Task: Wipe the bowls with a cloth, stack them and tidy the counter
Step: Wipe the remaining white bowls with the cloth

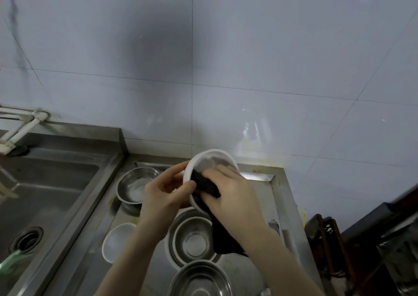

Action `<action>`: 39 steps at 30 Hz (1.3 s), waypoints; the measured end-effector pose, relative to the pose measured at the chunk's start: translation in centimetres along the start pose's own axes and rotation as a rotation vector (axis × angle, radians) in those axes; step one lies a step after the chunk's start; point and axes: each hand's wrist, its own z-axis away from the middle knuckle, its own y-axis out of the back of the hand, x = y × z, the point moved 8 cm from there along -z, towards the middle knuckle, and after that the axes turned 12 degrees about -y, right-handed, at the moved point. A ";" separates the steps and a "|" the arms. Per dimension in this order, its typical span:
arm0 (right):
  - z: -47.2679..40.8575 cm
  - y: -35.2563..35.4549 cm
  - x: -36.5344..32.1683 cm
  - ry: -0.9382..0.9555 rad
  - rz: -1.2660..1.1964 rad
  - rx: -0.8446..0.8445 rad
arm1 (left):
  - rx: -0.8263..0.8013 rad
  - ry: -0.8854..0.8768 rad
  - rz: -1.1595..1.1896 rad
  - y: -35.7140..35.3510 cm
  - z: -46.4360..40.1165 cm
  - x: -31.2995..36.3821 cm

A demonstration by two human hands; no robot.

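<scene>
Above a steel counter [280, 196] by tiled wall [248, 47], left hand [162, 194] gripped a tilted white bowl [211, 157] while right hand [233, 189] pressed a dark cloth [207, 185] inside.

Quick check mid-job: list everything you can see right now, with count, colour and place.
white bowl: 1, white, held tilted above the counter
cloth: 1, black, pressed into the held bowl
steel bowls: 3 or more, silver, on the counter
second white bowl: 1, white, counter's left side
sink: 1, steel, left
pipe: 1, white, above sink
wall tiles: pale grey, behind
left hand: grips bowl rim
right hand: holds cloth
</scene>
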 end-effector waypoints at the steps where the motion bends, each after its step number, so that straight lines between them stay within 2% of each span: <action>1: 0.0 -0.5 0.4 0.001 -0.001 -0.073 | 0.014 -0.011 0.009 0.3 0.1 0.1; 2: -0.1 -0.7 0.9 -0.001 0.078 -0.060 | 0.026 -0.013 0.014 0.5 0.3 0.2; 5: -0.3 -0.4 2.8 -0.145 0.338 0.154 | 0.026 -0.008 -0.028 0.3 0.5 0.1; 8: -0.6 0.7 3.1 -0.199 0.284 0.368 | 0.039 -0.005 -0.056 -0.5 0.5 -0.3; 10: -0.6 1.6 2.7 -0.194 0.184 0.426 | 0.023 0.012 -0.037 -1.1 0.7 -0.6; 12: -0.7 1.3 2.0 -0.157 0.065 0.280 | 0.018 0.028 -0.014 -1.4 0.8 -0.9; 15: -0.7 -0.1 1.1 -0.071 -0.184 -0.135 | 0.083 0.031 0.005 -0.7 0.8 -0.8; 17: -0.5 -0.3 1.3 -0.028 -0.146 -0.217 | 0.100 0.017 -0.007 -0.4 0.8 -0.6; 18: -0.5 -0.4 1.9 -0.044 -0.018 -0.183 | 0.113 0.010 -0.005 -0.2 0.9 -0.6; 20: -0.6 0.3 3.1 -0.103 0.281 0.063 | 0.126 -0.006 0.004 -0.4 1.2 -0.5; 21: -0.4 0.4 3.7 -0.155 0.330 0.176 | 0.126 -0.012 -0.010 -0.7 1.4 -0.4; 23: -0.3 1.0 4.1 -0.221 0.309 0.342 | 0.128 -0.022 -0.051 -1.5 1.7 -0.4; 25: -0.4 2.2 5.1 -0.386 0.158 0.427 | 0.135 -0.013 -0.063 -2.0 1.9 -0.5; 27: -0.5 2.1 6.4 -0.587 -0.086 0.354 | 0.123 -0.010 -0.091 -2.2 1.8 -0.5; 28: -0.5 1.9 6.3 -0.581 -0.211 0.346 | 0.104 -0.015 -0.106 -2.2 1.6 -0.3; 30: -0.6 1.6 5.5 -0.493 -0.440 0.283 | 0.060 -0.019 -0.112 -2.3 1.1 0.0; 33: -1.0 0.3 3.9 -0.315 -0.615 -0.001 | 0.037 -0.005 -0.076 -2.0 0.3 -0.2; 36: -0.9 0.5 2.4 -0.101 -0.533 -0.216 | 0.075 -0.015 -0.058 -1.2 0.0 -0.2; 38: -1.0 0.1 1.9 0.002 -0.228 -0.283 | 0.115 -0.021 -0.033 -0.7 0.1 -0.4; 39: -1.0 -0.1 1.8 0.023 -0.011 -0.237 | 0.126 -0.024 -0.022 -0.6 0.2 -0.4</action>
